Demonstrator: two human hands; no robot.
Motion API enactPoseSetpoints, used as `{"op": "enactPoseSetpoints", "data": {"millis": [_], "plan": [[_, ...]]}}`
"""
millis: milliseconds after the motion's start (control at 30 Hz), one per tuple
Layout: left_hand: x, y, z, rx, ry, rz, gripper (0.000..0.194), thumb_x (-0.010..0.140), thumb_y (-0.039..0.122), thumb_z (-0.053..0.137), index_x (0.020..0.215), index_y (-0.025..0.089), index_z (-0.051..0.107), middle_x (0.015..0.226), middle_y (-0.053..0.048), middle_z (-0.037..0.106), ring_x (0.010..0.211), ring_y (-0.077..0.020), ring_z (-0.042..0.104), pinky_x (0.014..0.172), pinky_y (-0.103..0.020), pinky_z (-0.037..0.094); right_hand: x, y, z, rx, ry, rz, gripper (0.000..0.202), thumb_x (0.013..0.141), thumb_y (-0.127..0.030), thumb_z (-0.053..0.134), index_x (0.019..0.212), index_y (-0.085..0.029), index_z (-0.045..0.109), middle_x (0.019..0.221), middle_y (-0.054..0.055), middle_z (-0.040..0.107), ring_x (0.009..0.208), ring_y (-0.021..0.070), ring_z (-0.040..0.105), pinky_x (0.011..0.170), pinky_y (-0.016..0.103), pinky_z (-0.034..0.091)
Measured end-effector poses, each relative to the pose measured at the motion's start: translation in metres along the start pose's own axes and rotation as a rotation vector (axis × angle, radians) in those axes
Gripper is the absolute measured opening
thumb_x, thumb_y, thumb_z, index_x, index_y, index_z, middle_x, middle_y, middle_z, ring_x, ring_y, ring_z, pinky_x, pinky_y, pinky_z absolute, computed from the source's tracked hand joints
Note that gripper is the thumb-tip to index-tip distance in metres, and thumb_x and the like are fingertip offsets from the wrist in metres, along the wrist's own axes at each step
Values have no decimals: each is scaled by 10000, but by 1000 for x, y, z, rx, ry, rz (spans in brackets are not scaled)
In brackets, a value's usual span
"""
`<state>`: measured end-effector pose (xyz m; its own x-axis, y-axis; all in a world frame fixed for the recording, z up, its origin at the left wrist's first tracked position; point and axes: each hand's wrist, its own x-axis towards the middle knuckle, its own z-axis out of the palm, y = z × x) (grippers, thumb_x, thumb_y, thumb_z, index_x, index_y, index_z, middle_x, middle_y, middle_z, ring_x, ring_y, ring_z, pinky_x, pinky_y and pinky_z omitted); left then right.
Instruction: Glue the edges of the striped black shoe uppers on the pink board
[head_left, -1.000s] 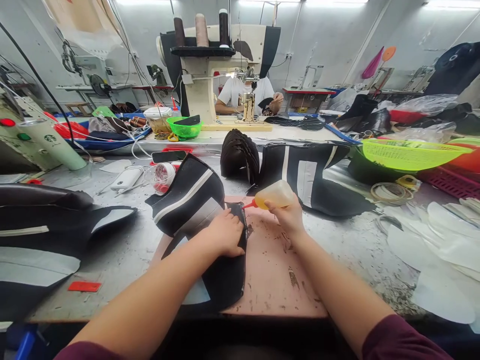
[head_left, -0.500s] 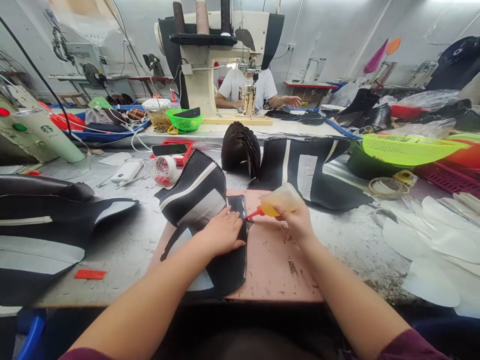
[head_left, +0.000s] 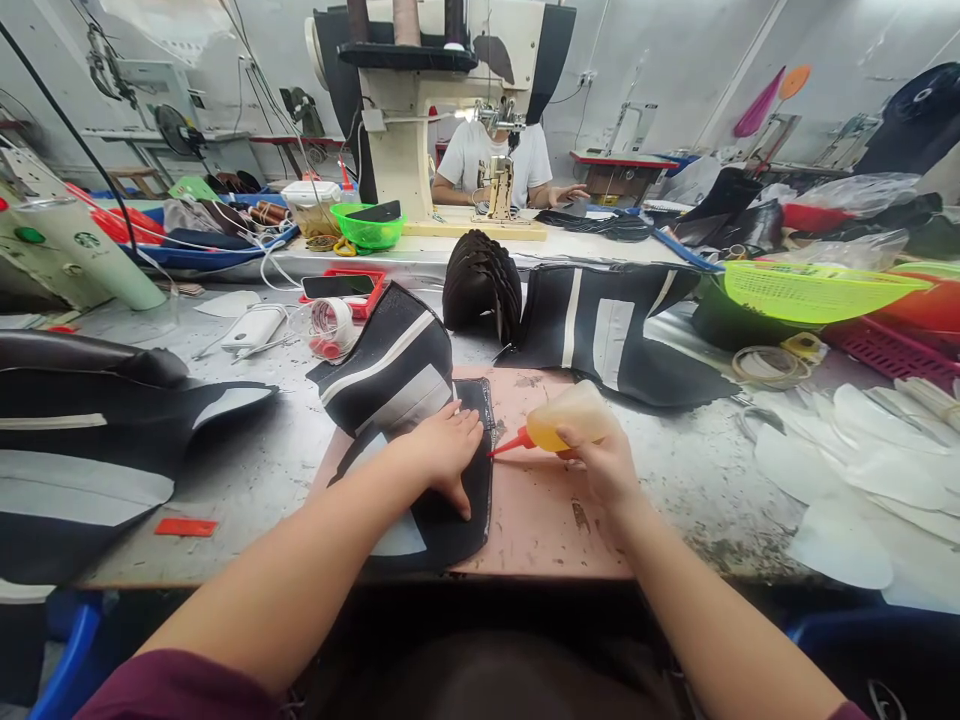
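My left hand (head_left: 448,450) lies flat with fingers spread on a black boot-upper piece (head_left: 457,530), pressing it against the pink board (head_left: 555,530). In my right hand (head_left: 604,458) is a squeeze bottle (head_left: 566,418) of yellowish liquid, tilted to the left. Its red nozzle tip touches or nearly touches the right edge of the black piece; I cannot tell which. A curved part with a white stripe (head_left: 390,358) stands up behind my left hand.
Behind the board are a stack of dark folded pieces (head_left: 482,282) and another black panel (head_left: 559,320). White cut-outs (head_left: 862,480) cover the right side. More black panels (head_left: 67,450) lie at left. A person (head_left: 491,165) sits beyond the sewing machine (head_left: 405,130).
The bottle's nozzle has moved slightly towards me along the black piece's edge. My left thumb has spread away from the fingers, towards me.
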<state>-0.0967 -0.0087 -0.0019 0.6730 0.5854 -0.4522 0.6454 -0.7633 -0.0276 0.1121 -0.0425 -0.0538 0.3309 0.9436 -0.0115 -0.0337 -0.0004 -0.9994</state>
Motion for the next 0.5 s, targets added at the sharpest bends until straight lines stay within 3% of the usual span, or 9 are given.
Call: {"op": "enactPoseSetpoints", "data": {"millis": [133,300,500], "plan": [[1,0,2,-21,26,6,1197,432,619,728,1332,-34,285,1399,-276,236,1326,-309,237,1110,-428,81,-7,-2,1,0,10,-35,569,505,-497,774,921,-160,583,876,80,650,798,261,631,578,357,556],[1,1,3,-31,27,0,1214,409,631,728,1334,-20,288,1403,-268,243,1329,-314,226,1110,-425,67,-21,2,-3,28,-66,45,535,516,-487,776,886,-143,600,816,85,659,726,255,630,490,324,528],[2,0,6,9,8,-19,1208,431,637,704,1350,-10,261,1428,-251,189,1336,-320,206,1106,-415,63,-33,2,-9,57,-42,93,523,503,-466,793,872,-149,603,847,87,663,770,268,633,571,354,533]]}}
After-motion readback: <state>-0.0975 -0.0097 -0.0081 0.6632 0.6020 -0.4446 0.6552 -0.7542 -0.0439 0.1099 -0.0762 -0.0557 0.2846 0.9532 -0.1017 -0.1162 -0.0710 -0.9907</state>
